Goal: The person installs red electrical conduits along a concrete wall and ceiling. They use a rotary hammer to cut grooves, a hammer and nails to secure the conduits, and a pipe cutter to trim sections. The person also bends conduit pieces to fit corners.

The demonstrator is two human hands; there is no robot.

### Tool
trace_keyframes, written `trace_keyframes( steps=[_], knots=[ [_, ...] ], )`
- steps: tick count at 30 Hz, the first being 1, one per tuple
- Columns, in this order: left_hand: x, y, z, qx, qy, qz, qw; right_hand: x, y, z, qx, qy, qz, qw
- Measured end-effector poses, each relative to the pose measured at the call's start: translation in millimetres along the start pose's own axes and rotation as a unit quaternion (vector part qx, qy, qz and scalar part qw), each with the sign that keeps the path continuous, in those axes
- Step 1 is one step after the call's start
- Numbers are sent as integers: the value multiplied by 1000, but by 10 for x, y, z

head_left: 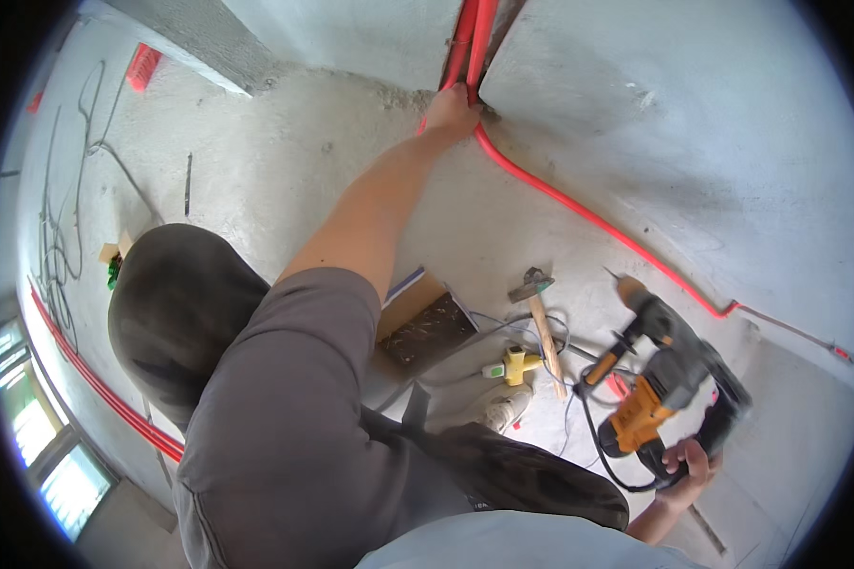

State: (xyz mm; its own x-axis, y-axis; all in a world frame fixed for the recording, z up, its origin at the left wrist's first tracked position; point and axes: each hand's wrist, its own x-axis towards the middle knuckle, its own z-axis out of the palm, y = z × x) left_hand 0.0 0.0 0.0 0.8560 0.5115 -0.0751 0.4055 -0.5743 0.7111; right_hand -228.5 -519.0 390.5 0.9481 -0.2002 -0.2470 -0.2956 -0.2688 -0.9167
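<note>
Red pipes (484, 43) are rising along the wall (674, 133); the left hand (454, 112) is touching them, finger closure undeterminable from here. The right hand (693, 471) is clamping its fingers around the hammer drill (672, 375). Dark trousers (541, 474) are bearing illegibly small lettering (481, 504).

One drill (669, 379), one hammer (545, 339) and apparently one shoe (506, 409) show.

Left hand (454, 114) hides part of red pipes (481, 47); left rim cuts window (74, 493).
</note>
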Motion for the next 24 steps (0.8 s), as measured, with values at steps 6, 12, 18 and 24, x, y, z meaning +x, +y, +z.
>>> trace_keyframes(
  steps=[6,12,18,24],
  knots=[
    [61,-30,-194,-12,-30,13,999,-17,-719,1450,-273,-143,8,951],
    [81,-74,-261,-47,-72,9,996,40,-1190,2431,-432,-362,41,825],
    [189,-181,-135,-53,-92,37,994,79,-1368,3298,-521,-432,54,735],
    [156,-240,-158,-66,-102,61,991,238,-1813,3550,-433,-302,87,845]
  ],
)
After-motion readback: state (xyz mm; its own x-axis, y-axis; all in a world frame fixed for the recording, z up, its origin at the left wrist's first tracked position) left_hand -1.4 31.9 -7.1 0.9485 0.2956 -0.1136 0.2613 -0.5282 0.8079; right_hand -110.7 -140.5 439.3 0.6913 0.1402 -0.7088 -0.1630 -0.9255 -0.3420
